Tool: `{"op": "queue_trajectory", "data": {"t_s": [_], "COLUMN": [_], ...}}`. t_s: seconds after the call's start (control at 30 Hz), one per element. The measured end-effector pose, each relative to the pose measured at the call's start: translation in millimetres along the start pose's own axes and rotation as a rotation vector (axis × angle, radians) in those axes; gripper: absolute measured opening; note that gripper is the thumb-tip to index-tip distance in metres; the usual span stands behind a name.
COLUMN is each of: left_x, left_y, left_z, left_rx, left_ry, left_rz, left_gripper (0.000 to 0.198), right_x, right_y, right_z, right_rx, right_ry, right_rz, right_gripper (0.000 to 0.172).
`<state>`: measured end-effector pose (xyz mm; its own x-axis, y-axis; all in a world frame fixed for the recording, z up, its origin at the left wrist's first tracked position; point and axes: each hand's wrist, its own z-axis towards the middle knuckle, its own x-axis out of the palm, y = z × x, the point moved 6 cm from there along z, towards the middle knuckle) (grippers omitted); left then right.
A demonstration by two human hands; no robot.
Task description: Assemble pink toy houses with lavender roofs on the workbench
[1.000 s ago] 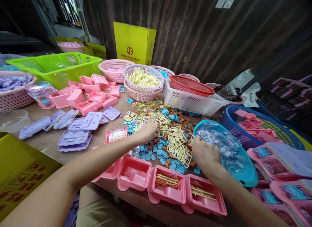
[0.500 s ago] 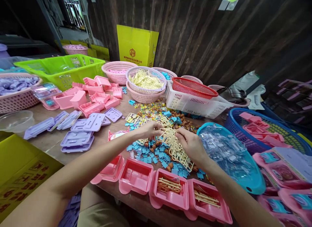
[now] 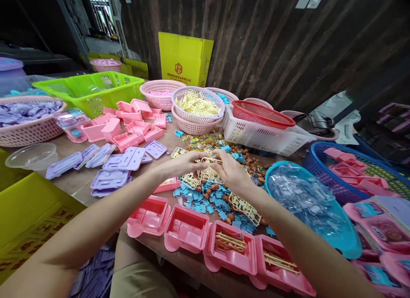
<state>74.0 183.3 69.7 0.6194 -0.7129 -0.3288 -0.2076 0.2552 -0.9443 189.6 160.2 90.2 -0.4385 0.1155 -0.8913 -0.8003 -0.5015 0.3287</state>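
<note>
My left hand and my right hand meet over the middle of the table, both pinching a cream plastic lattice piece held just above a heap of small blue squares and brown bits. More cream lattice pieces lie on the heap to the right. Along the near edge stands a row of open pink trays; the two right ones hold cream sticks.
A blue basin of clear plastic parts sits at right, beside a blue basket of pink pieces. Purple lids and pink trays lie at left. Behind them are a green crate, pink baskets, a white basket and a yellow box.
My right hand left the blue basin and came to the centre. Both hands closed on a cream lattice piece and lifted it off the heap. The view shifted slightly left.
</note>
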Motion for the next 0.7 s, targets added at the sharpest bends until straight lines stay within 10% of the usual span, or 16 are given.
{"op": "queue_trajectory", "data": {"t_s": [0.13, 0.27, 0.7], "left_x": [-27.8, -53.6, -105.8], "left_y": [27, 72, 125], "left_z": [3, -1, 26], "left_rx": [-0.087, -0.272, -0.456], "left_ry": [-0.115, -0.29, -0.317], "left_rz": [0.277, 0.744, 0.971], "left_gripper": [0.033, 0.02, 0.049], "right_x": [10, 0, 18], "right_y": [-11, -25, -4], "right_z": [7, 3, -20], "right_rx": [0.113, 0.148, -0.061], "right_ry": [0.207, 0.112, 0.191], "right_rz": [0.003, -0.064, -0.01], "right_gripper": [0.014, 0.02, 0.011]}}
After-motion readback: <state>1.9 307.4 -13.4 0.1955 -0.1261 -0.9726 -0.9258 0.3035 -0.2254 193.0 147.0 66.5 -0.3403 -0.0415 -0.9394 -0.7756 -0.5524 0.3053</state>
